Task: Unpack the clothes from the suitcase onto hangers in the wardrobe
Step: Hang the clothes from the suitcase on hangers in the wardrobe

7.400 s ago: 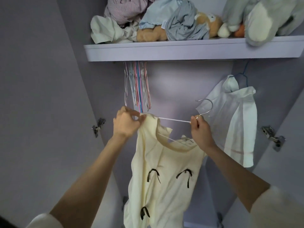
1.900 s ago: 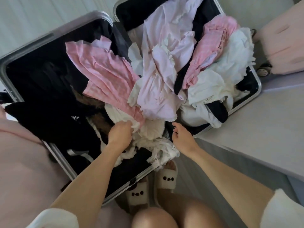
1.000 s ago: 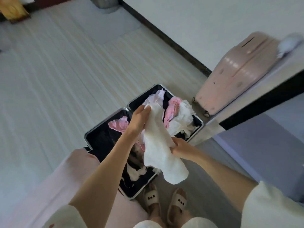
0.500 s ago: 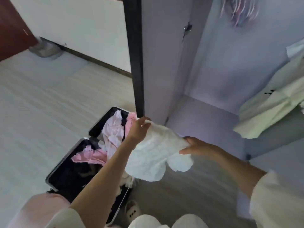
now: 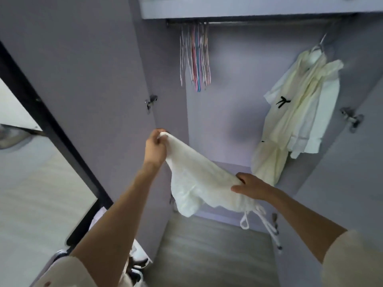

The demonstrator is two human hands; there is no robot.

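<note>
Head view shows a soft, bumpy white top (image 5: 199,179) with thin string ties hanging from its low end. The wardrobe (image 5: 238,100) has smooth purple walls, a metal rail (image 5: 259,22), thin colored hangers (image 5: 195,59) in a bunch, and cream clothes (image 5: 294,112) hanging at the right. The floor (image 5: 207,255) below looks like gray wood. The left hand (image 5: 155,148) pinches the top's high corner. The right hand (image 5: 251,186) holds its lower edge, so the top stretches between both grips.

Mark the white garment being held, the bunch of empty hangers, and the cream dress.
white garment (image 5: 194,179), head view, middle of cloth.
empty hangers (image 5: 195,56), head view, mid-bunch.
cream dress (image 5: 290,112), head view, its body.
</note>
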